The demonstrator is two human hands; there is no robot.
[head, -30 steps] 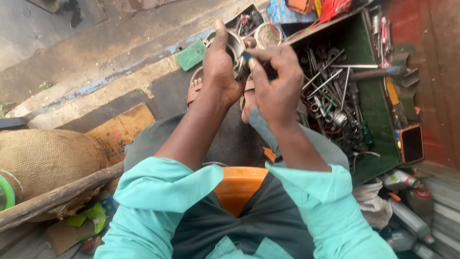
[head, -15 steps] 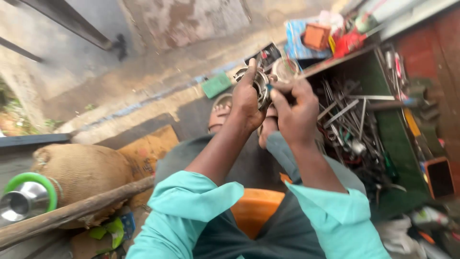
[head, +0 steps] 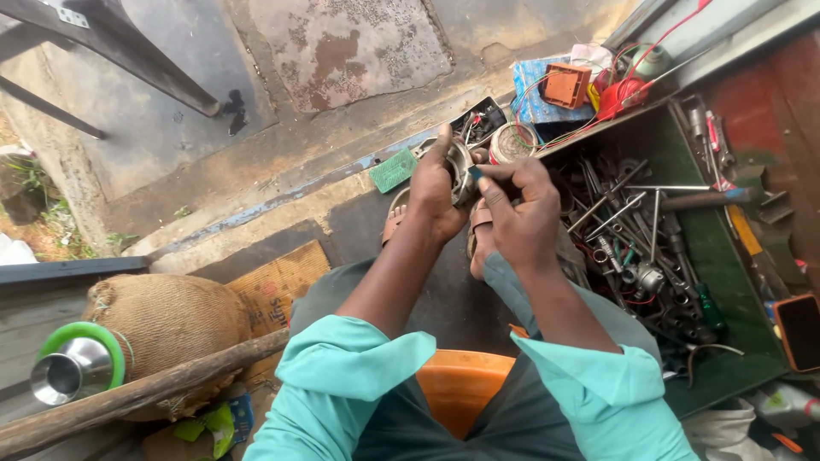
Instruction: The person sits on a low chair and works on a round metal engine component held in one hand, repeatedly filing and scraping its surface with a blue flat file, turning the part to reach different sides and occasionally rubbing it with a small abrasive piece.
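Round metal part (head: 462,162), silvery, sits upper centre of the frame, held up between both hands. Left hand (head: 436,192) wraps it from the left, fingers (head: 442,145) curled closed around its rim. Right hand (head: 521,209) just to the right, fingers pinched shut on a small blue-tipped tool (head: 475,173) whose tip touches the part. What the tool is, cannot tell.

Far left, lower frame: a steel vessel with a green collar (head: 75,365) lying beside a burlap sack (head: 166,320), a rough wooden pole (head: 137,395) crossing in front of both. Flattened cardboard (head: 282,277) lies next to the sack.

Centre bottom: turquoise sleeves (head: 342,363) rolled above the elbows, an orange seat (head: 457,388) between the knees. Sandalled feet show under the hands.

Ground is worn, stained concrete floor (head: 342,51), outdoors, with a dark metal leg (head: 128,60) at upper left. A small green circuit board (head: 393,171) lies on the step left of the hands.

Right: open green toolbox (head: 735,341) packed with spanners and sockets (head: 636,239). Above it, an orange box (head: 566,85) and red wiring (head: 623,94). A dark phone (head: 801,331) at the right edge.
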